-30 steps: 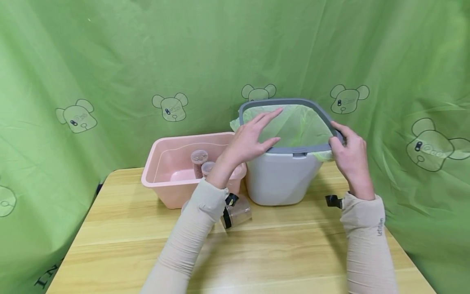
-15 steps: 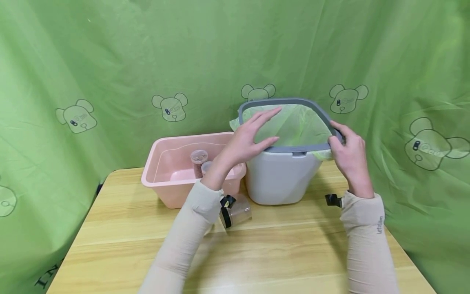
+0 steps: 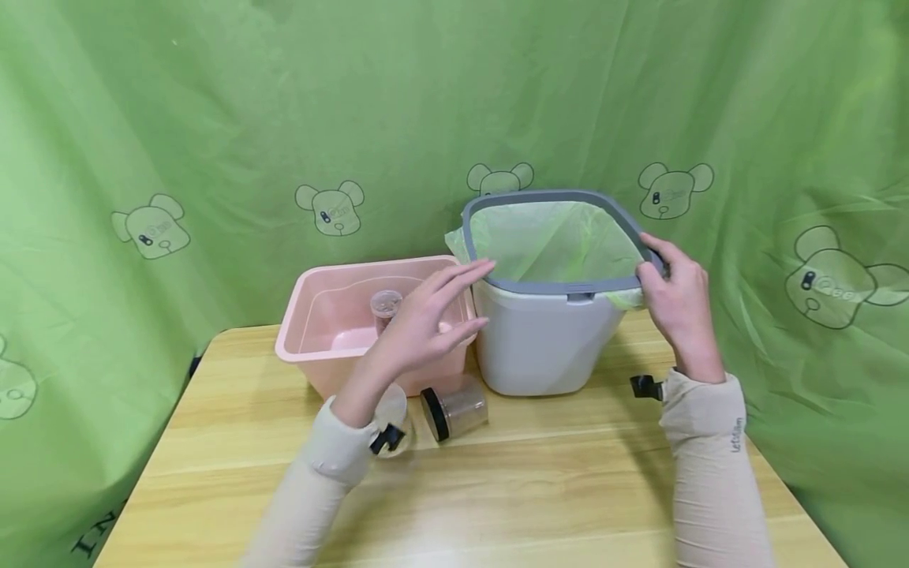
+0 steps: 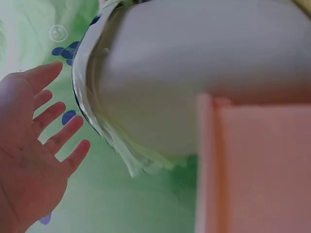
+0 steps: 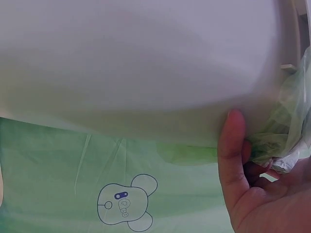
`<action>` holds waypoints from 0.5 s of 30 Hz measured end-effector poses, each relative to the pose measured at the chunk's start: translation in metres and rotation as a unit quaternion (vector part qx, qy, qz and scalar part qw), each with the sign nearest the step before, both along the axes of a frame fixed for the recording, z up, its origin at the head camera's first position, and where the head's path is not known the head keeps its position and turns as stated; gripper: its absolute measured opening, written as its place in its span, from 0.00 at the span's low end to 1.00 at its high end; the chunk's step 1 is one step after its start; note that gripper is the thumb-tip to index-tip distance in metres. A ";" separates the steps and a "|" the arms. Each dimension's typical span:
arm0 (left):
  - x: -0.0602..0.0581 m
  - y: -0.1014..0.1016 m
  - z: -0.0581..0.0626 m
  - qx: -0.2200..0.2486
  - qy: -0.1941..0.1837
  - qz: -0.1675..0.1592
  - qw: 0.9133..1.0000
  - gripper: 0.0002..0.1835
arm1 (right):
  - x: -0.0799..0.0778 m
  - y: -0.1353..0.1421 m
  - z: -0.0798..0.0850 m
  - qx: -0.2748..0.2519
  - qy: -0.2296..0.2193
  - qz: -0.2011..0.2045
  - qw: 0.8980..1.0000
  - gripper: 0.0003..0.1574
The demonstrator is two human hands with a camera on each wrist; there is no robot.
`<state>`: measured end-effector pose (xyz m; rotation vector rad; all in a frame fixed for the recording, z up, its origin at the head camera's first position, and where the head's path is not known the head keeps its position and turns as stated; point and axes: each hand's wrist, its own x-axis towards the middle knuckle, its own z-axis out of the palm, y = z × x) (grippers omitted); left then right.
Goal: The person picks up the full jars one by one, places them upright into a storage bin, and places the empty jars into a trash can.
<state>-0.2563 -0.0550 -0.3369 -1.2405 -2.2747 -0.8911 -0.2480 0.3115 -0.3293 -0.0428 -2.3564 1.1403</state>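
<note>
A light grey bin [image 3: 543, 347] stands at the right of the table, lined with a translucent green bag [image 3: 554, 241] under a darker grey rim ring [image 3: 578, 287]. My right hand [image 3: 676, 304] grips the rim's right side, thumb in front; in the right wrist view, bunched bag film [image 5: 286, 141] lies at its fingers. My left hand [image 3: 422, 323] hovers over the right end of a pink tub [image 3: 312, 351], just left of the bin. Its fingers [image 4: 65, 133] are spread and hold nothing. Inside the tub stands a clear-lidded jar [image 3: 385, 304], partly hidden by that hand.
A clear jar with a black lid [image 3: 458, 410] lies on its side on the wooden table [image 3: 511, 481], before the tub and bin. Another clear container [image 3: 392, 406] sits beside my left wrist, partly covered. A green curtain [image 3: 398, 95] hangs behind.
My left hand has moved from over the bin's opening down and left to the tub, uncovering the bin's left rim and the black-lidded jar. My right hand stays on the rim.
</note>
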 end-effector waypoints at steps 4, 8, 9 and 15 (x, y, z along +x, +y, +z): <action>0.014 -0.032 -0.029 -0.012 -0.006 0.019 1.000 0.36 | 0.001 -0.001 0.000 0.003 0.001 -0.002 1.000 0.34; 0.028 -0.061 -0.058 -0.028 -0.014 0.038 0.999 0.38 | 0.001 0.000 -0.002 0.002 -0.002 0.000 1.000 0.34; 0.032 -0.068 -0.064 -0.034 -0.017 0.041 0.998 0.38 | 0.001 0.000 -0.002 0.001 -0.003 0.001 1.000 0.34; 0.048 -0.100 -0.101 -0.079 -0.062 0.064 0.993 0.41 | 0.000 0.002 -0.002 -0.001 -0.005 0.004 1.000 0.34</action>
